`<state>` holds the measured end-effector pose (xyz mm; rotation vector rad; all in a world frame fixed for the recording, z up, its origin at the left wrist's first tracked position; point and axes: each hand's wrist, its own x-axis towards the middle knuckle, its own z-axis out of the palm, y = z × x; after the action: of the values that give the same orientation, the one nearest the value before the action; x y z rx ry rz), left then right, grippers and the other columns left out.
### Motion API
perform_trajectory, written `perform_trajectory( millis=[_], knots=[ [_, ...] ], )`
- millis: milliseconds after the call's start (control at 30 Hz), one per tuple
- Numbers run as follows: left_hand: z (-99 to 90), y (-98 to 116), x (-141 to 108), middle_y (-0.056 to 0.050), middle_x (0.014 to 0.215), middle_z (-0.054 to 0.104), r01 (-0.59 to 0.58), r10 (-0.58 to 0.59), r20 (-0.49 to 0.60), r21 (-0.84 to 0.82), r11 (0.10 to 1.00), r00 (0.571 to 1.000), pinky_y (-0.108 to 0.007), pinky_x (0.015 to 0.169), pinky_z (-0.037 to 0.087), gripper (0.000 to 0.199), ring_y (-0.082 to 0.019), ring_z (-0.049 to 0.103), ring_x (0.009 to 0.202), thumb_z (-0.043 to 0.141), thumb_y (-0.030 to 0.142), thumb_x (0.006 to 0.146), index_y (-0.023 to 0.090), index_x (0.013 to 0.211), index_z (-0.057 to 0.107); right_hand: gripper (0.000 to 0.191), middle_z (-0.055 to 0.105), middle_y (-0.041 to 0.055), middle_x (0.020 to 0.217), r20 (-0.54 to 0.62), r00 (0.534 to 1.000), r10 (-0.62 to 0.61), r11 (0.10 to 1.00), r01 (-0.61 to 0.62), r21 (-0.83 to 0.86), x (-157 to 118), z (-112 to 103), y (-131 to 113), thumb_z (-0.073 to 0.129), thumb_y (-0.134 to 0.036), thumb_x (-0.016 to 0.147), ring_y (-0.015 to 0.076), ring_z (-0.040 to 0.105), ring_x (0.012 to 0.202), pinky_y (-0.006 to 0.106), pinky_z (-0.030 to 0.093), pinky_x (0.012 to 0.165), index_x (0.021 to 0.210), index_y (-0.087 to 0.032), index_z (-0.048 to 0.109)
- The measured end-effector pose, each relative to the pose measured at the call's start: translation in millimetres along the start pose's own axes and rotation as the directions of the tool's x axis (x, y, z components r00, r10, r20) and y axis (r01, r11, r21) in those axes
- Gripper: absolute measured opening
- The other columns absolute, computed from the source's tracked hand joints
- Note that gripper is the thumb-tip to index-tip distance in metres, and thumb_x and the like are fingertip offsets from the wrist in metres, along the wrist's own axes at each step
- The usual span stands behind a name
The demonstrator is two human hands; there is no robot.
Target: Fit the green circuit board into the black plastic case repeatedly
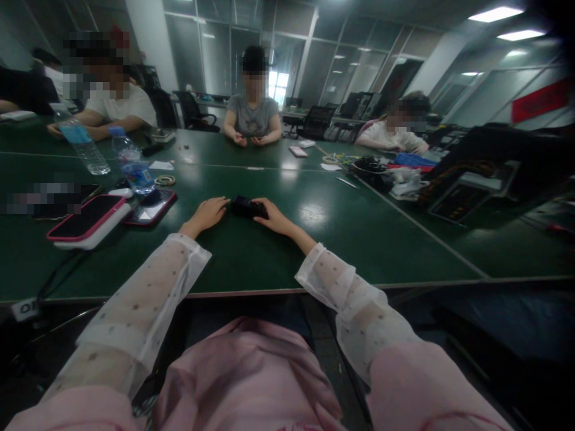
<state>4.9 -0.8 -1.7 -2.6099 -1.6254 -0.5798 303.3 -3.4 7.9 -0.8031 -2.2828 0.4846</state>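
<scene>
Currently the black device (242, 206) lies on the green bench (359, 239), between the wearer's two hands. The right hand (273, 216) grips the device's right end, thumb on the near side and fingers over the far side. The left hand (206, 215) rests just beside the device's left end, fingers loosely extended; whether a fingertip touches it, I cannot tell. Left of the device lie a phone (151, 208) and, farther left, a pink-edged phone (90, 216). Also left of the device, but farther back, are a tape roll (165, 180) and a bottle (135, 164). Beyond the device to the right lies a pen (347, 182); straight beyond it sits a person (253, 115) in grey.
</scene>
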Motion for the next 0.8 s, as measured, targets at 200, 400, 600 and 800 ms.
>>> perform_trajectory(
  millis=[200,400,600,800],
  knots=[
    [-6.6,13.0,-2.6,-0.015,0.146,0.060,-0.068,0.068,0.006,0.002,0.998,0.998,-0.047,0.115,0.043,0.044,-0.030,0.056,0.135,0.043,0.025,0.102,0.013,0.142,0.057,0.057,0.056,0.0121,0.140,-0.006,1.000,0.010,1.000,-0.010,-0.006,-1.3,0.9,-0.7,0.066,-0.031,0.088,0.0331,0.056,0.126,0.056,0.043,0.110,0.141,-0.026,0.046],
    [-9.5,17.6,-3.3,-0.014,0.146,0.060,-0.065,0.065,-0.002,0.005,0.998,0.998,-0.046,0.112,0.047,0.046,-0.029,0.058,0.131,0.044,0.022,0.101,0.015,0.145,0.053,0.057,0.056,0.0119,0.140,0.005,1.000,0.001,1.000,-0.001,-0.006,-1.5,0.1,-0.5,0.066,-0.031,0.088,0.0330,0.055,0.127,0.057,0.042,0.111,0.141,-0.026,0.046],
    [-12.2,22.5,-4.6,-0.013,0.142,0.063,-0.026,0.026,0.045,-0.008,1.000,0.999,-0.047,0.112,0.048,0.044,-0.030,0.059,0.131,0.043,0.022,0.101,0.017,0.142,0.057,0.057,0.055,0.0116,0.142,0.013,1.000,0.018,1.000,-0.018,0.005,-1.3,-0.9,-3.3,0.067,-0.032,0.088,0.0337,0.054,0.129,0.057,0.041,0.112,0.141,-0.027,0.046],
    [-9.4,24.4,-4.5,-0.012,0.143,0.063,-0.002,0.003,0.022,-0.040,0.999,1.000,-0.045,0.113,0.047,0.046,-0.029,0.058,0.133,0.044,0.021,0.099,0.018,0.143,0.058,0.057,0.056,0.0113,0.141,-0.003,0.999,0.044,0.999,-0.044,0.008,-0.5,1.9,-4.7,0.067,-0.028,0.088,0.0336,0.053,0.129,0.058,0.039,0.113,0.141,-0.027,0.047]
  ],
)
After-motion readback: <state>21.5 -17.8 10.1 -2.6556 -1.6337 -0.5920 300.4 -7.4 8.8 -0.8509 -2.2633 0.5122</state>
